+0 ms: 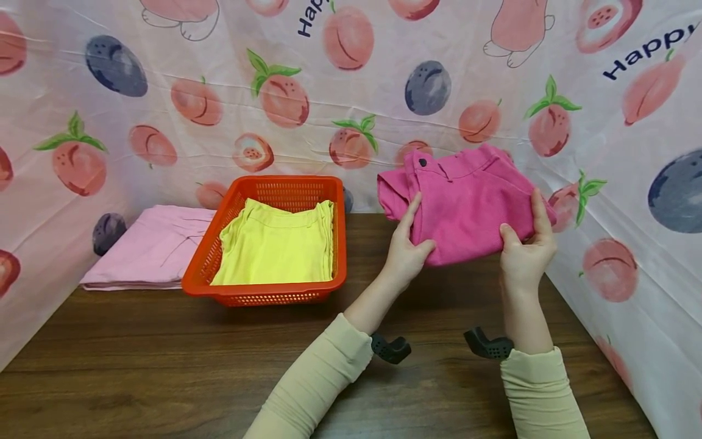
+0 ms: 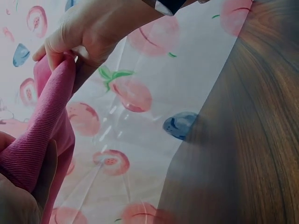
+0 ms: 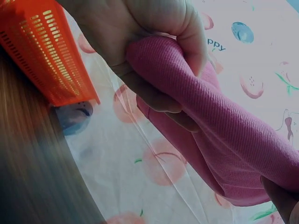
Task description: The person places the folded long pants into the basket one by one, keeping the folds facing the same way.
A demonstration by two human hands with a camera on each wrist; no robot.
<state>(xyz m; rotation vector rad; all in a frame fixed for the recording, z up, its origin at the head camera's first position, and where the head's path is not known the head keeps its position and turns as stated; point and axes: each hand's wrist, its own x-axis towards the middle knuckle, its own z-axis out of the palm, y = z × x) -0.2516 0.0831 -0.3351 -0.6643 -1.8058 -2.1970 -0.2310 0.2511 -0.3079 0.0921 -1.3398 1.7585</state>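
Folded pink trousers (image 1: 466,201) with a dark button are held up above the table between both hands. My left hand (image 1: 404,253) grips their left edge, thumb on the near face and fingers behind. The right hand (image 1: 525,253) pinches the right edge in the same way. In the right wrist view the ribbed cloth (image 3: 201,93) bends into a rounded fold at the hand. The left wrist view shows the same fold (image 2: 51,102) running between the two hands. Left of the hands, a red-orange basket (image 1: 263,294) holds folded yellow trousers (image 1: 280,247).
A folded light-pink cloth (image 1: 150,247) lies on the brown wooden table (image 1: 164,353), left of the basket and against its side. Fruit-printed sheeting (image 1: 214,36) hangs behind the table and along both sides. Black wrist mounts (image 1: 390,349) stick out at the sleeves.
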